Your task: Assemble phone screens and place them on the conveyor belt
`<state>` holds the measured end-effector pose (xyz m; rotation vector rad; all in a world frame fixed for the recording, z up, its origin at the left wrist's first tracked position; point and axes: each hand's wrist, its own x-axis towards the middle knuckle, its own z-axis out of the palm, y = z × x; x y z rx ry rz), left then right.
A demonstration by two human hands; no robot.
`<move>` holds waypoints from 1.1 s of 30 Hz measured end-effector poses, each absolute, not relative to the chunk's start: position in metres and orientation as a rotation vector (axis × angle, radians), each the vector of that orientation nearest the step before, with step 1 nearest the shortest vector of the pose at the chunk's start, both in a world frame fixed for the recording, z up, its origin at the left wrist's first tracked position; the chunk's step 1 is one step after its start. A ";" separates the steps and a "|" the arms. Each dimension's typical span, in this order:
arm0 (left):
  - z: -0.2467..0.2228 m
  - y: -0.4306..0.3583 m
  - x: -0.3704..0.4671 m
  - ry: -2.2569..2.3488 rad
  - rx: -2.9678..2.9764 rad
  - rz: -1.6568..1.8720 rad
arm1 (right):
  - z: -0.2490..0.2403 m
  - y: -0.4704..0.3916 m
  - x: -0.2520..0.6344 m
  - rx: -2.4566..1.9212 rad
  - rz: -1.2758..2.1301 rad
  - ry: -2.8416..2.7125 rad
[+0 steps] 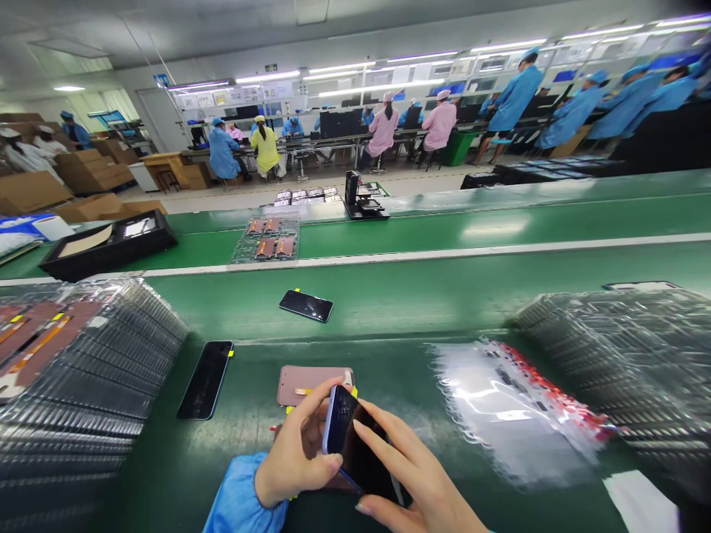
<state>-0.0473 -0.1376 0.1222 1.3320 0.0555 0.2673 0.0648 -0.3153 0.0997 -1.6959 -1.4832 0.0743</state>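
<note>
My left hand (303, 451) grips a dark-screened phone (364, 448) by its left edge, thumb near the lower side and fingers behind it. The phone is tilted, with a bluish frame and a yellow tab at its top. My right hand (414, 466) holds the other side, its fingers lying across the glass and the thumb at the lower edge. Just behind the phone lies a brownish screen panel (311, 381) with a yellow-orange flex cable. Another phone (205, 380) with a yellow tab rests to the left, and a third phone (306, 305) lies farther back.
Stacked clear trays (138, 355) with brown panels stand at left; more clear trays (627, 348) stand at right. Clear plastic films (500, 407) with red edges lie beside them. Behind are a tray of panels (269, 240), a black box (111, 244) and a black fixture (361, 200). Co-workers sit beyond.
</note>
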 end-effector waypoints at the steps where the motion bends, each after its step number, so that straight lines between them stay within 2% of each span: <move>1: 0.122 -0.137 -0.048 0.057 1.333 0.266 | 0.100 -0.315 0.065 -1.698 0.073 -1.480; 27: 0.125 -0.134 -0.055 -0.066 1.308 0.185 | 0.106 -0.321 0.058 -1.683 -0.040 -1.547; 33: 0.129 -0.136 -0.051 -0.071 1.209 0.204 | 0.119 -0.318 0.063 -1.731 -0.115 -1.632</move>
